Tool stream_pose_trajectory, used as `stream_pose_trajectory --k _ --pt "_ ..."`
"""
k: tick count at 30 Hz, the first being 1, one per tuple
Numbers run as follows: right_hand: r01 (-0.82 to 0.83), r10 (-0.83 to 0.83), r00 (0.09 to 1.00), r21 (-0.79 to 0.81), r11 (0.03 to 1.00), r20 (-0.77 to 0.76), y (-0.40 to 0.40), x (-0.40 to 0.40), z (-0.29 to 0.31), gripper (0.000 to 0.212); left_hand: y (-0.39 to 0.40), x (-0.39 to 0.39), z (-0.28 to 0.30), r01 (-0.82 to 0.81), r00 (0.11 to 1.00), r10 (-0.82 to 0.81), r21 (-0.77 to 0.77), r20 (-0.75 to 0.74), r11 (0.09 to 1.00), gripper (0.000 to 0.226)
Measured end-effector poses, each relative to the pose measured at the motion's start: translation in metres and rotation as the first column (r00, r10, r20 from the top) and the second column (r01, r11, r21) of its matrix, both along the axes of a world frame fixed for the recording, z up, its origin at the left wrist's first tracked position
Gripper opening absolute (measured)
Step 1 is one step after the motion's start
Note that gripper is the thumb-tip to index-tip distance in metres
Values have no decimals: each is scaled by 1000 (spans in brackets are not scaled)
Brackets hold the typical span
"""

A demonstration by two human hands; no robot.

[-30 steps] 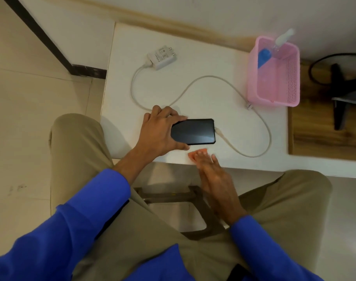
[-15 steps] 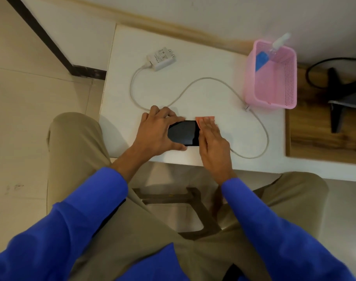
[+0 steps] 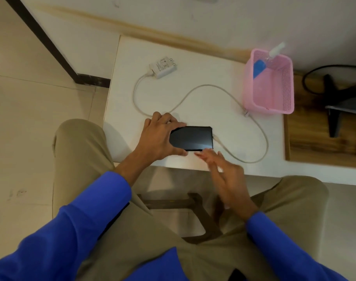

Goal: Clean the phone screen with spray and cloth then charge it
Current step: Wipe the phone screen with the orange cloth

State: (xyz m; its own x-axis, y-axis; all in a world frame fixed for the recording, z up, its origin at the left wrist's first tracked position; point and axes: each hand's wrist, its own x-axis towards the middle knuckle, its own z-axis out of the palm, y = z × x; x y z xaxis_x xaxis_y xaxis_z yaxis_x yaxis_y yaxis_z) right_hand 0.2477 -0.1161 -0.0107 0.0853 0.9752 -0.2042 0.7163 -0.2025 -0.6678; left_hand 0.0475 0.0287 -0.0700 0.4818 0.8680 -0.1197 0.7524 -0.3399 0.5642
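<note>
The left hand (image 3: 159,137) clamps the left end of the phone (image 3: 191,138), pinning it flat near the table's (image 3: 203,63) front edge. The phone lies face up, its screen dark with a faint sheen. Just beside its near edge, the blurred right hand (image 3: 226,176) has fingers spread; whether it holds the cloth cannot be told. This looks like the wiping step; next comes charging, with the cable (image 3: 258,136) end seemingly at the phone's right edge. The spray bottle (image 3: 271,56) stands in the pink basket (image 3: 287,94).

A white table (image 3: 193,78) stands against the far wall. To its right sits a wooden board (image 3: 315,147) carrying a black stand (image 3: 333,102). Beige floor tiles (image 3: 31,118) spread left.
</note>
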Motion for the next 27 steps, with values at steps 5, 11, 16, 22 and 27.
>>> stream_pose_trajectory --k 5,11,16,22,27 --pt "175 -189 980 183 967 65 67 15 20 35 -4 0 1 9 1000 -9 13 0 1000 94" --pt "-161 180 864 -81 984 469 71 -26 -37 55 -5 1 -2 -24 999 23 23 36 999 92" --pt "-355 300 826 26 935 478 23 -33 -43 60 -6 -1 0 -18 1000 17 35 11 999 92" --pt "-376 410 855 -163 912 319 24 -11 -17 52 -7 -8 10 63 998 -63 -24 12 998 104" --pt "-19 22 994 28 999 -107 55 -1 17 33 1 -37 16 82 997 -81 -93 7 992 99"
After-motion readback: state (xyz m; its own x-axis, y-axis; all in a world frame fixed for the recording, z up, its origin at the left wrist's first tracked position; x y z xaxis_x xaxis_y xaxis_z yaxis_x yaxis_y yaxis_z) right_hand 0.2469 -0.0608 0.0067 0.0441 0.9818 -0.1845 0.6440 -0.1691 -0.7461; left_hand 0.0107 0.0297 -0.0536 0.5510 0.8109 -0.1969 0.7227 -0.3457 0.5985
